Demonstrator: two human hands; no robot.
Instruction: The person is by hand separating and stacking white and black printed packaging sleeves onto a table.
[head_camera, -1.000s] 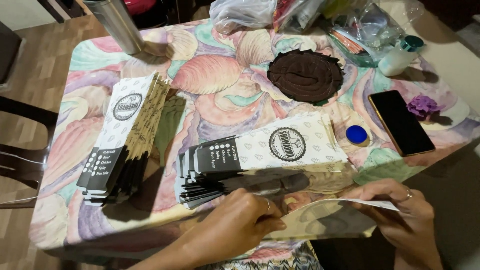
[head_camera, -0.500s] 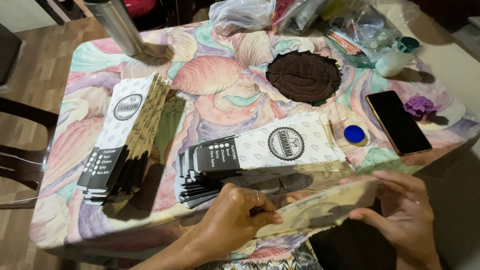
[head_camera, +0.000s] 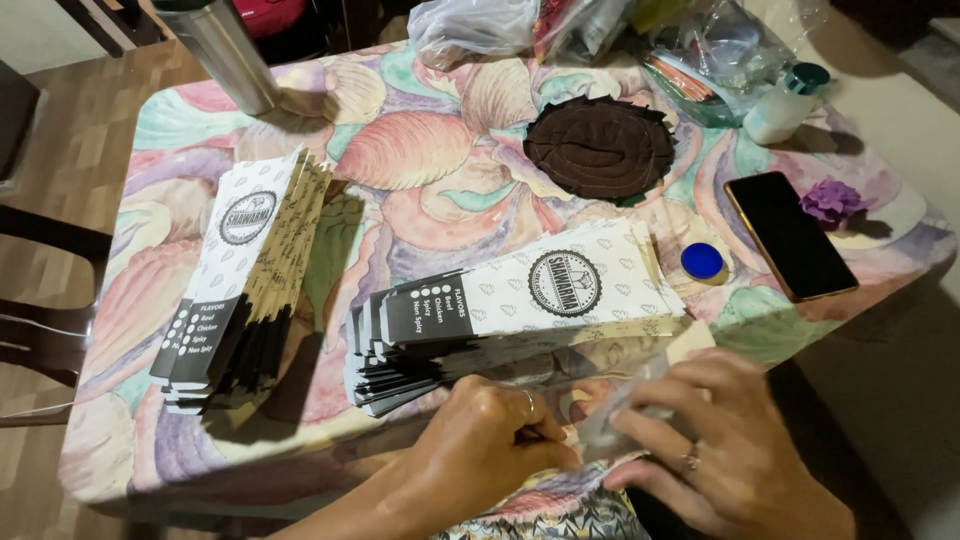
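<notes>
**Two hands at the edge of a flowery table**

We see both hands low at the near edge of the table (head_camera: 420, 150), which has a cloth with big soft-coloured swirls. Our left hand (head_camera: 485, 440) is curled, with its fingertips pinched on a thin clear sheet (head_camera: 625, 405). Our right hand (head_camera: 715, 440) lies on the same sheet with the fingers bent over it. The sheet is blurry, so we cannot tell just what it is.

Just past the hands lies a stack of flat paper sleeves (head_camera: 520, 310), white with a black end and a round mark. A second stack of sleeves (head_camera: 240, 280) lies well apart on the left side.

To the right of the near stack sits a small blue cap (head_camera: 702, 260), and beside it a dark phone (head_camera: 790, 235). A brown round mat (head_camera: 600, 148) is farther back, near a small white bottle (head_camera: 785, 105). A shiny metal flask (head_camera: 225, 50) stands at the far left corner.
</notes>
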